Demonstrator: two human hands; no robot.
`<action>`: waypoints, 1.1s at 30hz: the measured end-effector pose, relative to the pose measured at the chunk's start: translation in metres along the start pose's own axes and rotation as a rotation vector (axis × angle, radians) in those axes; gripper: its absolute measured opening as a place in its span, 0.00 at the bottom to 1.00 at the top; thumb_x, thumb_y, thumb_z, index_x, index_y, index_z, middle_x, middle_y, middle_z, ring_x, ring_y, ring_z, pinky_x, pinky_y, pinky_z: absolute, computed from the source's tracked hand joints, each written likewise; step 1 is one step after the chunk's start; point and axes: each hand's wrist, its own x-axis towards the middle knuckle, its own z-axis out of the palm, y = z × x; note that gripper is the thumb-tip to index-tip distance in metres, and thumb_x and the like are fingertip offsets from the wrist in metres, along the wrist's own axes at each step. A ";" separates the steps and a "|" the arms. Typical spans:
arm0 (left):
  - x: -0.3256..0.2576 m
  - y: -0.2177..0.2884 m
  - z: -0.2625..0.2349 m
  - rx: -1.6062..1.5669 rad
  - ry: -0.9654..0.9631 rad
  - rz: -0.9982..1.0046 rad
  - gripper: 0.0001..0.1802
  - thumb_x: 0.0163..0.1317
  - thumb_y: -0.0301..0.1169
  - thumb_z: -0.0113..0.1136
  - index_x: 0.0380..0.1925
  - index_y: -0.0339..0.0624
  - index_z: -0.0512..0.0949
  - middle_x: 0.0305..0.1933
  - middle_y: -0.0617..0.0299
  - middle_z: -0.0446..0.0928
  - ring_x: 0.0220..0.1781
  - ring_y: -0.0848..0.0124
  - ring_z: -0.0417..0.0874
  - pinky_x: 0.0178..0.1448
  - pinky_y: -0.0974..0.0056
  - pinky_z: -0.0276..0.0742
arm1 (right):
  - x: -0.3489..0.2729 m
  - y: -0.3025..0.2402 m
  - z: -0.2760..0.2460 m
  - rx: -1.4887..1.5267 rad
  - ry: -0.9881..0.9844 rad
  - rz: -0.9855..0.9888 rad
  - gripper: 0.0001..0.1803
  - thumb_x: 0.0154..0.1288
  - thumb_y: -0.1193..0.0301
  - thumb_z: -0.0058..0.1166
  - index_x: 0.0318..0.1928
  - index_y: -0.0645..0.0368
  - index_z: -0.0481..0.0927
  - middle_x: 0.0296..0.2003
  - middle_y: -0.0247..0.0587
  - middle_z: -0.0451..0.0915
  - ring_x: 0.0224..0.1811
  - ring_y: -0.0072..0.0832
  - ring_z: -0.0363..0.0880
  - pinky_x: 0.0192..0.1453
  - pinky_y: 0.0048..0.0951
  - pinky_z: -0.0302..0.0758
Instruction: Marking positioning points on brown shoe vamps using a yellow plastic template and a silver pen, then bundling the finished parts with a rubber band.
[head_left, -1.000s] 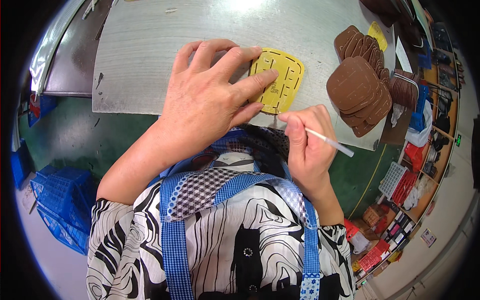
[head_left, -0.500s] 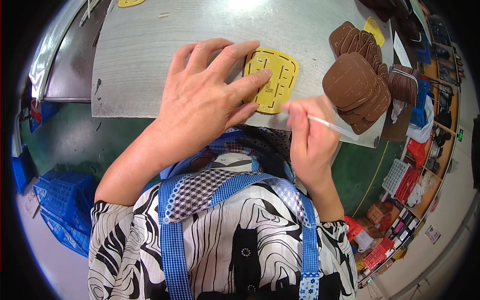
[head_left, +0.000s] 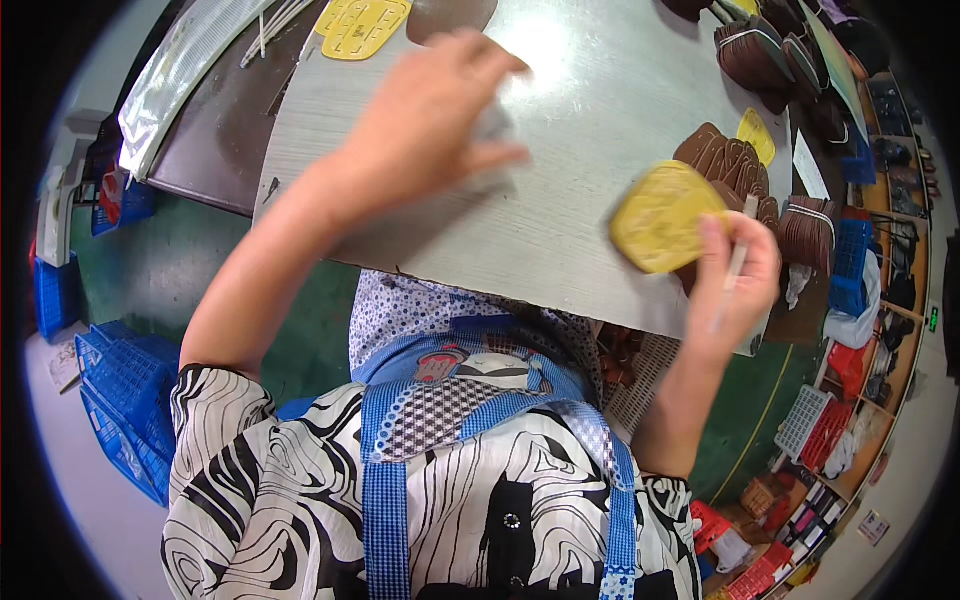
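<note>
Yellow template (head_left: 662, 222) motion-blurred, slots hard to read; it partly hides the brown stack (head_left: 722, 152). Rounded square, pinched in right hand (head_left: 748, 290) over table (head_left: 560, 270), with 1 pale stick (head_left: 737, 260). Left hand (head_left: 425, 115) blurred, thumb wide of fingers.

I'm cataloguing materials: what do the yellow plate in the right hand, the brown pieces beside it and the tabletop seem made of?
Yellow plate: probably plastic, satin, from its sheen, though blurred. Brown pieces: perhaps leather or imitation, matte, from their thin, smooth layers. Tabletop: likely laminate, semi-gloss, from grey grain and glare.
</note>
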 end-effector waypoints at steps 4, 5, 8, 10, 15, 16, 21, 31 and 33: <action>-0.015 -0.041 0.002 0.382 0.109 -0.038 0.41 0.60 0.47 0.69 0.72 0.47 0.69 0.69 0.52 0.71 0.74 0.54 0.68 0.79 0.49 0.60 | 0.041 0.038 -0.058 -0.387 0.153 -0.084 0.12 0.73 0.67 0.63 0.45 0.65 0.83 0.38 0.39 0.85 0.40 0.23 0.81 0.49 0.27 0.78; -0.020 -0.027 -0.004 0.301 -0.010 -0.009 0.41 0.60 0.48 0.69 0.72 0.47 0.69 0.69 0.51 0.70 0.76 0.54 0.67 0.81 0.48 0.56 | 0.041 0.045 -0.067 -0.453 0.185 -0.170 0.13 0.75 0.66 0.61 0.46 0.65 0.83 0.40 0.39 0.86 0.41 0.24 0.82 0.49 0.28 0.79; -0.045 0.023 -0.012 -0.038 -0.289 0.115 0.39 0.58 0.52 0.69 0.68 0.51 0.74 0.66 0.54 0.71 0.76 0.53 0.66 0.80 0.37 0.54 | 0.024 0.022 -0.055 -0.105 0.156 -0.071 0.10 0.74 0.70 0.62 0.46 0.65 0.84 0.39 0.37 0.85 0.40 0.20 0.81 0.48 0.24 0.78; -0.062 0.064 -0.008 -0.115 -0.309 0.156 0.38 0.54 0.51 0.72 0.65 0.53 0.76 0.63 0.56 0.72 0.73 0.55 0.69 0.77 0.35 0.58 | 0.007 -0.008 -0.031 0.146 0.028 0.042 0.06 0.72 0.76 0.63 0.46 0.64 0.84 0.39 0.32 0.84 0.39 0.16 0.79 0.46 0.18 0.76; -0.072 0.075 0.001 -0.239 -0.048 0.023 0.29 0.53 0.40 0.74 0.57 0.49 0.80 0.57 0.58 0.76 0.62 0.57 0.77 0.71 0.42 0.66 | -0.012 -0.024 0.018 0.225 -0.358 0.072 0.06 0.68 0.78 0.65 0.43 0.65 0.83 0.35 0.31 0.84 0.37 0.14 0.78 0.43 0.18 0.75; -0.070 0.068 0.004 -0.231 0.041 0.055 0.26 0.53 0.36 0.74 0.54 0.48 0.82 0.56 0.58 0.76 0.58 0.58 0.78 0.66 0.46 0.67 | -0.012 -0.025 0.023 0.233 -0.387 0.096 0.06 0.69 0.77 0.65 0.43 0.66 0.83 0.34 0.32 0.84 0.37 0.14 0.79 0.43 0.18 0.76; -0.065 0.069 0.007 -0.166 0.036 -0.016 0.23 0.54 0.34 0.72 0.52 0.51 0.85 0.48 0.61 0.74 0.51 0.61 0.73 0.58 0.53 0.67 | -0.008 -0.025 0.041 0.173 -0.431 0.111 0.07 0.69 0.75 0.65 0.41 0.66 0.83 0.31 0.34 0.85 0.33 0.14 0.79 0.41 0.19 0.76; -0.064 0.072 0.011 -0.093 -0.043 -0.059 0.28 0.53 0.41 0.74 0.57 0.54 0.84 0.44 0.63 0.71 0.49 0.61 0.70 0.59 0.54 0.64 | -0.009 -0.023 0.048 0.003 -0.389 0.001 0.06 0.69 0.73 0.65 0.39 0.63 0.83 0.26 0.39 0.85 0.27 0.21 0.82 0.35 0.24 0.77; -0.064 0.072 0.012 -0.082 -0.045 -0.062 0.28 0.54 0.42 0.73 0.57 0.54 0.85 0.43 0.62 0.70 0.49 0.61 0.70 0.60 0.54 0.64 | -0.009 -0.022 0.048 -0.017 -0.392 -0.011 0.06 0.69 0.72 0.65 0.39 0.63 0.83 0.26 0.40 0.85 0.27 0.22 0.83 0.35 0.25 0.77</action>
